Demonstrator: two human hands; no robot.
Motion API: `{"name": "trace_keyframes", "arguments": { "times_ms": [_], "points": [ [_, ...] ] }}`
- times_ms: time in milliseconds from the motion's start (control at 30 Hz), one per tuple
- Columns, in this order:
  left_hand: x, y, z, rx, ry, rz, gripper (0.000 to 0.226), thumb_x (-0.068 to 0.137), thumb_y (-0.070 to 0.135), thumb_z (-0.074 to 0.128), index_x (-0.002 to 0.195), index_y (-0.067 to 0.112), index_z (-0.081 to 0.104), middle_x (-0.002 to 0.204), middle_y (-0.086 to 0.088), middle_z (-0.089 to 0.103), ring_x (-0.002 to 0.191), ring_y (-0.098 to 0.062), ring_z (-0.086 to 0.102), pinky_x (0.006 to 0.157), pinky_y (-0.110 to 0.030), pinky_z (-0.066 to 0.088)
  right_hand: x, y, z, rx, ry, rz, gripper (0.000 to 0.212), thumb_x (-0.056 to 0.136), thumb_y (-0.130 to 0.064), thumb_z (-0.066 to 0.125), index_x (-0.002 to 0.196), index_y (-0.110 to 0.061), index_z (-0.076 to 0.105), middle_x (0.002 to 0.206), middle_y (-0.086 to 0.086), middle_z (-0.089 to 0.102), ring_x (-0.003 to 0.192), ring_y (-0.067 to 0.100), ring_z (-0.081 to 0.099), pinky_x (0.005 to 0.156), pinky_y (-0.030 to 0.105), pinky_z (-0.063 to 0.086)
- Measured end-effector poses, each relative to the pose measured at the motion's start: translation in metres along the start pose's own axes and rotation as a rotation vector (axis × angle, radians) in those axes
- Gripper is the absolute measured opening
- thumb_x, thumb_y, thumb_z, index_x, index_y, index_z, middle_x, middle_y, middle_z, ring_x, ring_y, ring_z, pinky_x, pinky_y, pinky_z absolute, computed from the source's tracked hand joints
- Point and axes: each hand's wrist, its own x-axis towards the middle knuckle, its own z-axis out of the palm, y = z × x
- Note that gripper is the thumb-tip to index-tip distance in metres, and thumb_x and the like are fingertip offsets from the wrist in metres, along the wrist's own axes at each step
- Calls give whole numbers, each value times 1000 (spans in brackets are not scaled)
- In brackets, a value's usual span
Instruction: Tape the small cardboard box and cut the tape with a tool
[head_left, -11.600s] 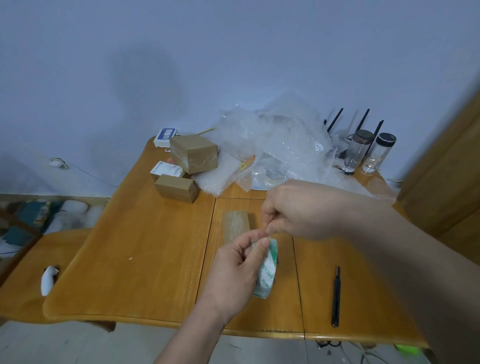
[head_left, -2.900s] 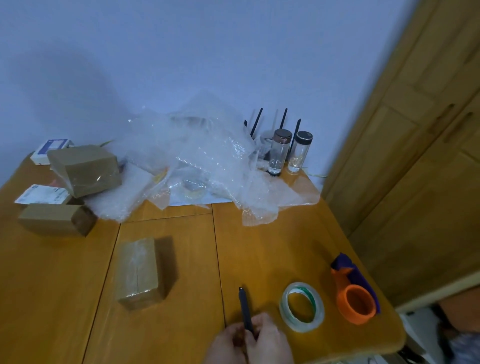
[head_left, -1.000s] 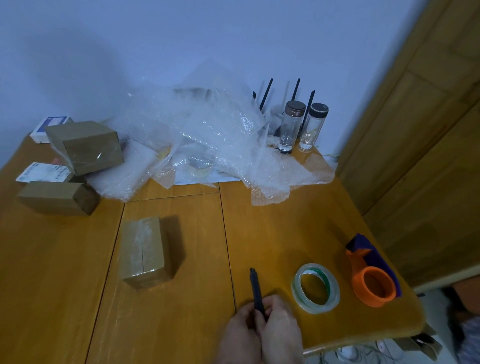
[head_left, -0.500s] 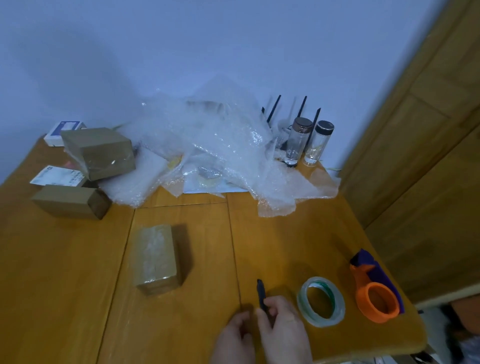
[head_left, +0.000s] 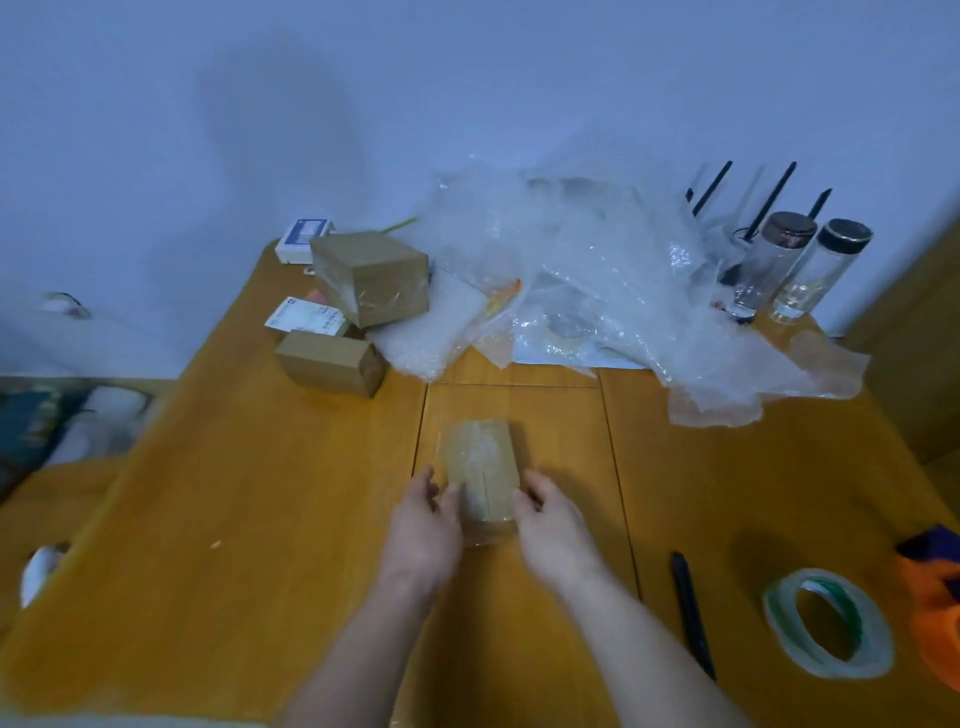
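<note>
Small cardboard box (head_left: 480, 470) is flanked on the counter (head_left: 249, 519); left hand (head_left: 423, 530) and right hand (head_left: 550, 535) fingers are pressed against its sides, clamped.

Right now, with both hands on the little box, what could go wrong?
1. The cutter lies close by the right hand; an elbow might bump it, and it may be sharp.
2. The tape roll sits near the table edge and could get knocked off.
3. The tape on the box looks wrinkly, so the left hand pressing it might leave creases.
</note>
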Motion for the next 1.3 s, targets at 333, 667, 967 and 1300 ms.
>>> {"name": "trace_keyframes", "arguments": {
  "times_ms": [333, 667, 967, 1300],
  "points": [
    [-13, -20, 12, -68, -158, -42, 56, 107, 11, 43, 160, 28, 34, 151, 6, 55, 141, -19, 51, 115, -33, 41, -17, 20, 12, 37, 24, 63, 49, 106, -23, 44, 154, -29, 40, 149, 0, 53, 134, 23, 53, 113, 44, 46],
    [-48, -43, 23, -28, -190, -31, 56, 107, 12, 43, 158, 33, 37, 154, 9, 54, 143, -15, 48, 120, -36, 39, -63, 48, 7, 47, 65, 141, 52, 105, -19, 47, 156, -30, 37, 149, 0, 53, 137, 22, 50, 116, 42, 43],
    [-60, -42, 22, -52, -195, -21, 55, 107, 11, 42, 159, 30, 37, 151, 7, 56, 141, -16, 49, 115, -31, 38, -73, 52, 5, 39, 75, 123, 51, 106, -18, 45, 155, -32, 38, 147, -1, 55, 134, 21, 52, 113, 39, 46],
    [-62, -42, 21, -42, -175, -16, 56, 107, 9, 42, 159, 27, 36, 152, 4, 54, 143, -21, 49, 120, -40, 40, -75, 53, 0, 29, 73, 112, 54, 105, -23, 49, 156, -33, 34, 153, -1, 50, 139, 23, 49, 114, 42, 45]
  ]
}}
